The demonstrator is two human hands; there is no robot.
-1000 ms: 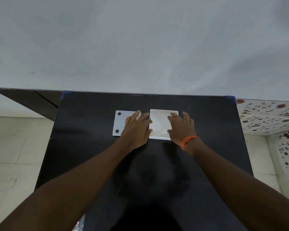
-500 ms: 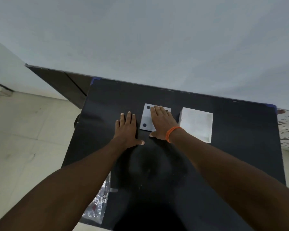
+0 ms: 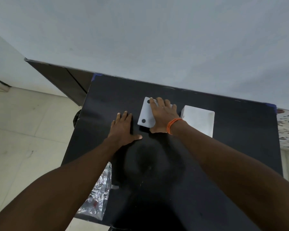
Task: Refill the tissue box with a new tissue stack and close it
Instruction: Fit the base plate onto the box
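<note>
Your right hand point(image 3: 162, 116) is lying spread over the white lid point(image 3: 146, 113), the flat square piece with two dark dots along its left edge. Fingers reach across toward the lid's far-left corner, and the thumb sits at the near edge. The near edge of the lid looks a bit raised off the black table point(image 3: 223, 155), but I honestly can't tell if you've actually got a grip on it or you're just pressing down. There's an orange band point(image 3: 173, 125) on that wrist.

Your left hand point(image 3: 123, 126) is flat on the table just left of the lid, palm down, fingers together, thumb sticking out to the right, holding nothing.

The white tissue box point(image 3: 198, 120) sits just to the right of your right wrist, toward the far side of the table, apart from the lid. No tissue stack visible on the table that I can make out.

Down at the near-left edge, a crinkly clear plastic wrapper point(image 3: 98, 194) hangs partly off the table, under your left forearm.
</note>
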